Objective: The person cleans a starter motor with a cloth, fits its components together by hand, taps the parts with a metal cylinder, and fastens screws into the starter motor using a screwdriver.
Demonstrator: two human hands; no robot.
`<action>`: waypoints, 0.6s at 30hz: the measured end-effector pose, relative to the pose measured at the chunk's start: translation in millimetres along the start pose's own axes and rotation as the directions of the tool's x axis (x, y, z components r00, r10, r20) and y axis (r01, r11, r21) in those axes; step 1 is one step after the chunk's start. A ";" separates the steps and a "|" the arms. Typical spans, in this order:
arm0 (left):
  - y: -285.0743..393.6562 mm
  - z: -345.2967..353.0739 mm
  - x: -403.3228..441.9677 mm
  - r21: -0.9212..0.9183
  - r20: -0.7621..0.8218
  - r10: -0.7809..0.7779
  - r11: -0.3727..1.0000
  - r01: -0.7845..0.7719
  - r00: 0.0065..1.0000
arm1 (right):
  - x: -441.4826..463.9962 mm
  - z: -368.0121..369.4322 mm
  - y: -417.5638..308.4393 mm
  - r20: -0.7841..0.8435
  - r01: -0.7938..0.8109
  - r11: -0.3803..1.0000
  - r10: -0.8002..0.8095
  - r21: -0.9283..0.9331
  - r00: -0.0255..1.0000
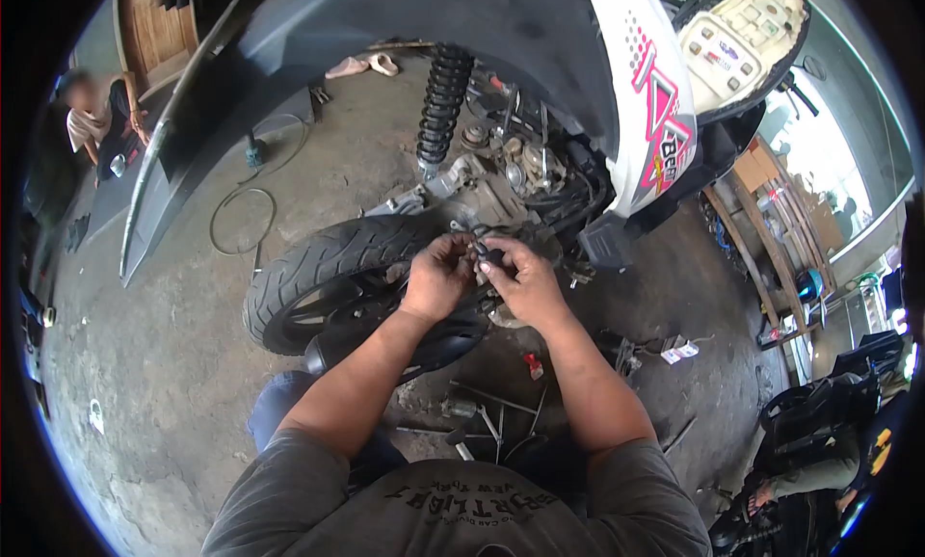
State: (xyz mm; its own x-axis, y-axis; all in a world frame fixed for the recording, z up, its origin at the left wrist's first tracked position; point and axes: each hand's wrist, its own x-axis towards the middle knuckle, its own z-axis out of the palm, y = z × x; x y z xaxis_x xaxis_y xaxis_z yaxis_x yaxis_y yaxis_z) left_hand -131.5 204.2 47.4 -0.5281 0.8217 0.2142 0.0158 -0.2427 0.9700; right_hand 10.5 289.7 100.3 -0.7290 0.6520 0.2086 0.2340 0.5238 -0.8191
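Note:
Both of my hands meet in front of a scooter's engine (491,200), beside its rear wheel (318,268). A small dark part (490,255) sits between the fingertips of my right hand (523,279). Just left of it, my left hand (441,276) has its fingers closed and bent inward; whatever they pinch is too small to name. A black coil spring (445,104) stands above the engine, under the white and pink body panel (650,104).
Metal tools (496,427) and a small red item (533,365) lie on the floor near my legs. A person (96,123) sits at the far left. Wooden racks (756,239) stand at the right, with another person's leg (814,472) lower down.

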 end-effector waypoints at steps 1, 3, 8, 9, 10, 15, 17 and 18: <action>-0.2 0.0 -0.6 -0.006 -0.023 -0.024 1.000 0.024 0.999 | -5.6 4.2 6.8 -0.030 0.068 0.988 -0.065 0.137 0.997; -10.7 -6.2 2.3 0.032 -0.011 -0.004 0.999 0.005 1.000 | -23.2 -11.5 8.5 0.170 -0.192 0.964 0.161 0.186 0.972; -18.3 -9.6 4.9 -0.114 0.002 -0.201 0.973 0.200 0.980 | -73.3 -12.6 80.4 0.646 -0.471 0.876 0.420 -0.105 0.637; -15.6 -9.5 7.1 -0.061 -0.002 -0.221 0.973 0.221 0.975 | -82.6 -2.7 110.5 0.713 -0.323 0.917 0.386 -0.232 0.585; -15.3 -9.1 2.8 -0.057 0.002 -0.237 0.970 0.236 0.972 | -92.5 9.6 128.7 0.720 -0.236 0.931 0.364 -0.278 0.591; -11.2 -10.8 1.7 -0.059 -0.012 -0.334 0.941 0.333 0.943 | -128.0 83.7 217.1 0.755 0.152 0.803 0.452 -0.576 0.474; -11.8 -11.4 -2.1 -0.042 -0.023 -0.335 0.942 0.334 0.942 | -150.6 114.4 247.4 0.704 0.183 0.742 0.484 -0.645 0.520; -10.5 -12.1 -3.4 -0.034 -0.034 -0.357 0.934 0.356 0.934 | -164.0 129.8 260.7 0.667 0.170 0.720 0.493 -0.673 0.558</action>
State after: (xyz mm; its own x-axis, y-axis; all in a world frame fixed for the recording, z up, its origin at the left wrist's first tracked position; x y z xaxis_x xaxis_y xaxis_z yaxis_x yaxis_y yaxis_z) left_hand -140.2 197.7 35.1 -0.5277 0.8361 -0.1499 -0.2021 0.0479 0.9782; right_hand 107.6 248.2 -216.8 -0.7211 0.2563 -0.6437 0.4779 0.8566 -0.1943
